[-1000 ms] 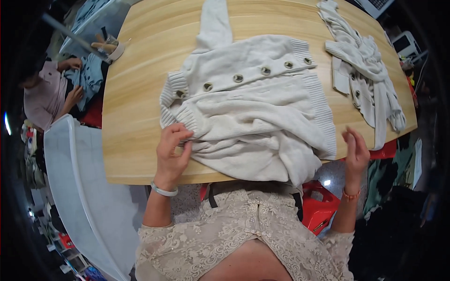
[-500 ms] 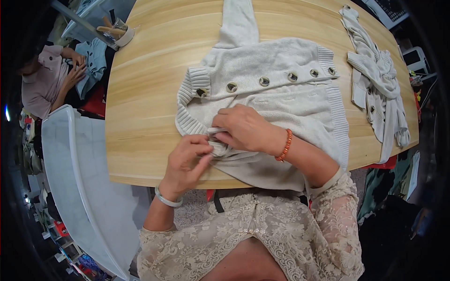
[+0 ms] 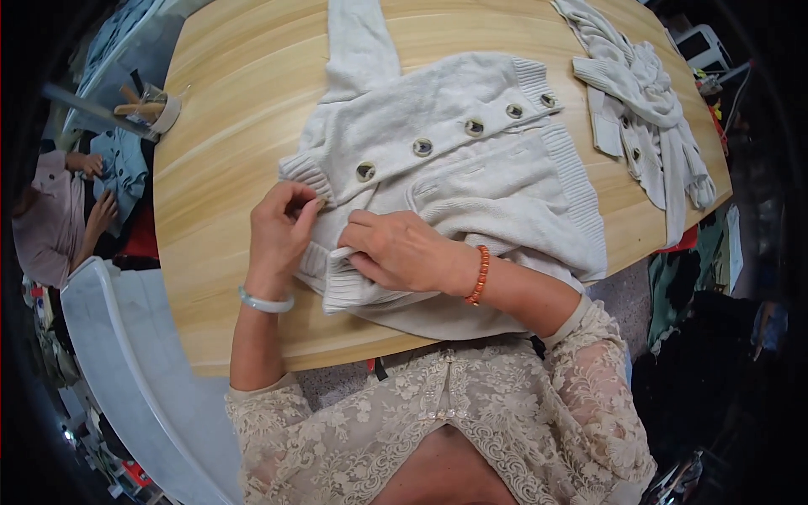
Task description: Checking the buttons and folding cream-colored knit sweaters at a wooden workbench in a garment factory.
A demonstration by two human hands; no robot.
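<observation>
A cream knitted cardigan point(image 3: 438, 109) lies on the wooden table with its ribbed collar towards my hands. Large dark-centred buttons run along one front band, and buttonholes show on the other front below it. My left hand point(image 3: 282, 227), with a pale bangle at the wrist, pinches the ribbed collar end of the button band; the fingers partly cover that spot. Beside it, my right hand point(image 3: 400, 248), wearing an orange bead bracelet, grips the folded ribbed edge of the opposite front between thumb and fingers. One sleeve stretches away towards the far edge.
Another cream knit garment point(image 3: 652, 109) lies bunched at the table's right. A cup of tools point(image 3: 164, 114) stands at the far left edge. A large white bin point(image 3: 126, 362) is left of the table, and a co-worker point(image 3: 55, 202) handles a blue garment beyond it.
My left hand has moved up and left from the lower collar onto the button band's collar end. My right hand still grips the other front. The view has shifted, moving the table leftward in it.
</observation>
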